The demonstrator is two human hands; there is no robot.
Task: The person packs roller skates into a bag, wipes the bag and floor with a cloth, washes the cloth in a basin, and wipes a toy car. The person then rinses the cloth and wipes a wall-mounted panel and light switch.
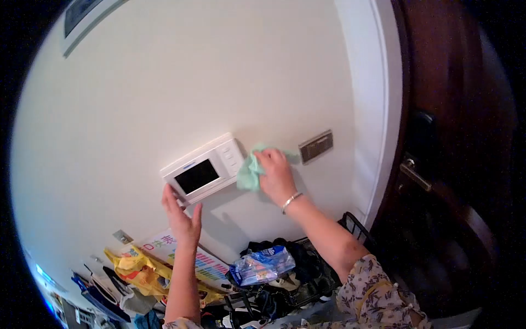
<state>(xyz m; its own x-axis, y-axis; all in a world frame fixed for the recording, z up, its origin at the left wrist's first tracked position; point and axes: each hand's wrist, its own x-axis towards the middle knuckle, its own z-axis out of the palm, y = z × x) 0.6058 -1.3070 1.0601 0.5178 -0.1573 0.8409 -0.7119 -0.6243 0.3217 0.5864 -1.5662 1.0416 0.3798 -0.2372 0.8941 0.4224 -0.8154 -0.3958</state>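
A white intercom panel (204, 170) with a dark screen and a few buttons is mounted on the wall. Against its lower left corner rests my left hand (182, 216), fingers stretched and thumb apart, holding nothing. Bunched in my right hand (278, 176) is a light green cloth (251, 173), pressed to the wall just beside the panel's right edge. Part of the cloth is hidden behind my fingers. A bracelet circles my right wrist.
A switch plate (316, 147) sits on the wall to the right, before the white door frame (378, 109) and a dark door with a handle (415, 174). Below are a black basket with a blue plastic package (264, 265), a yellow bag (139, 267) and a colourful chart (211, 266).
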